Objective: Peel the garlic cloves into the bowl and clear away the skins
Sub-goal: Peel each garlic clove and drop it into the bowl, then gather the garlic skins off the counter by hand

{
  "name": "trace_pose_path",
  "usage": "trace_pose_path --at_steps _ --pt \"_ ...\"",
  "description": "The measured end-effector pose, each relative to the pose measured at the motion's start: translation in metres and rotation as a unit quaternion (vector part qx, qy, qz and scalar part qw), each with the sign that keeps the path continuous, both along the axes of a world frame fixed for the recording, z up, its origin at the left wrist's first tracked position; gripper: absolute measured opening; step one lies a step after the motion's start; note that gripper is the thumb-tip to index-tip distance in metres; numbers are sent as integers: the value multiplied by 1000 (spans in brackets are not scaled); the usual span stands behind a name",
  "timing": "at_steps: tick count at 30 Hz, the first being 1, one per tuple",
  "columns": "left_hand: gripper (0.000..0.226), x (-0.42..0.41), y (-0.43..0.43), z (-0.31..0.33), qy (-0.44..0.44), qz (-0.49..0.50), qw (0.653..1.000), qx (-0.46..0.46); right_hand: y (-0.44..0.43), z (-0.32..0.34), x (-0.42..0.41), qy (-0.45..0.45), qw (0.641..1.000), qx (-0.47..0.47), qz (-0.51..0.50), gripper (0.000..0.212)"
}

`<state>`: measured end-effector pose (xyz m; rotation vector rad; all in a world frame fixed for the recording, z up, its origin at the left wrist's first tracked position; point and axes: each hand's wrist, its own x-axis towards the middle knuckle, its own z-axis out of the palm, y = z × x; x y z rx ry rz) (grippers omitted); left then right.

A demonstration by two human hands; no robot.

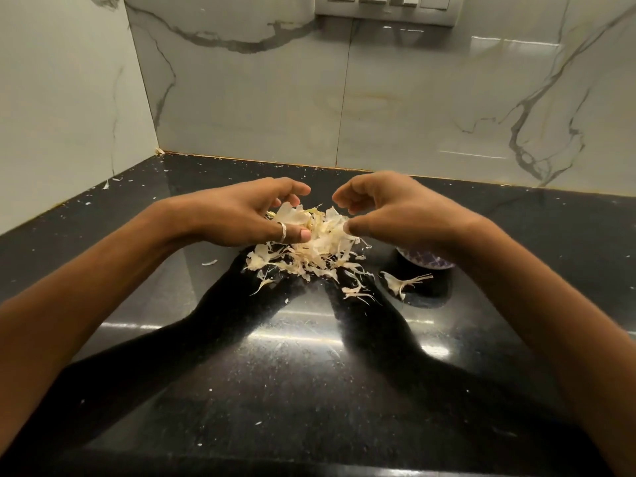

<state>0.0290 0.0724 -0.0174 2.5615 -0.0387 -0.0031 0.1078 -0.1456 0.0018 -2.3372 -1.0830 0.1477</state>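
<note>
A heap of pale garlic skins [315,244] lies on the black counter [292,356] in the middle of the view. My left hand [247,215], with a ring on the thumb, cups the heap's left side, thumb against the skins and fingers curled over them. My right hand [392,208] curves round the right side, thumb tip at the heap's edge, fingers arched above it. A small patterned bowl [423,261] stands just behind my right wrist, mostly hidden; its contents cannot be seen.
Loose skins [406,282] lie right of the heap, and tiny flakes dot the counter towards the left wall [69,98]. Marble-look tiles [378,98] close off the back and left. A switch plate [389,8] sits high on the back wall.
</note>
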Motion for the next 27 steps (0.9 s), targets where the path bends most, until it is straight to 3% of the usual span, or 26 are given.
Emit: trace_pose_path --at_steps 3,7,13,17,27 --pt "73 -2 0 2 -35 10 999 3 -12 14 -2 -67 996 -61 -20 32" --pt "24 -2 1 0 -143 5 989 -37 -33 23 -8 -154 972 -148 -92 33" --pt "38 -3 -4 -5 -246 29 969 -15 -46 13 -16 -178 942 -236 -156 34" --pt "29 -5 -6 -4 -263 33 964 10 -48 5 -10 -173 951 -200 -158 19" --pt "12 -6 -5 -1 -241 52 968 48 -57 0 -3 -185 960 -117 -176 34"
